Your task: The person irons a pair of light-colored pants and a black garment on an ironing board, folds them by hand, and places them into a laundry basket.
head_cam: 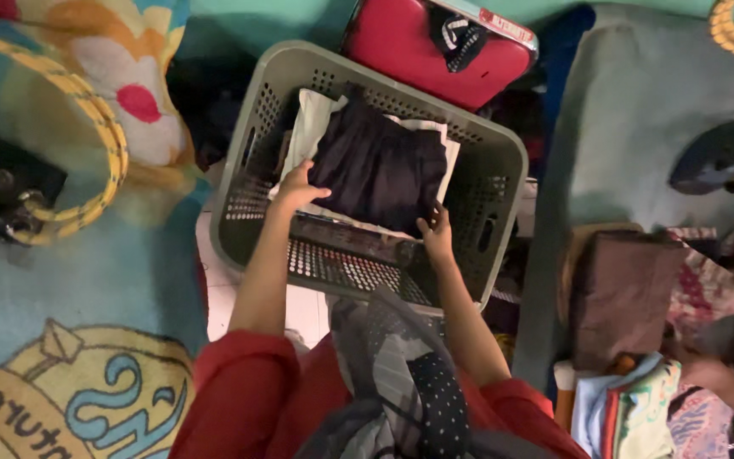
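Folded dark garment being set into a grey laundry basket, seen from the head camera.

Nearest the lens, at the bottom centre of the frame, a grey and dotted scarf (401, 382) hangs over red sleeves (239, 399). Above it both hands reach into the perforated grey laundry basket (503, 153) at frame centre. The left hand (297, 189) lies half open, fingers curled over the left edge of the folded dark garment (377, 170); the right hand (437, 231) pinches its lower right corner. The garment rests on white folded cloth (312, 123) inside the basket. This looks like the placing step; the next move likely calls for flattening the pile and letting go. A red suitcase (418, 42) lies in the upper centre, and stacked folded clothes (622, 399) at the lower right.
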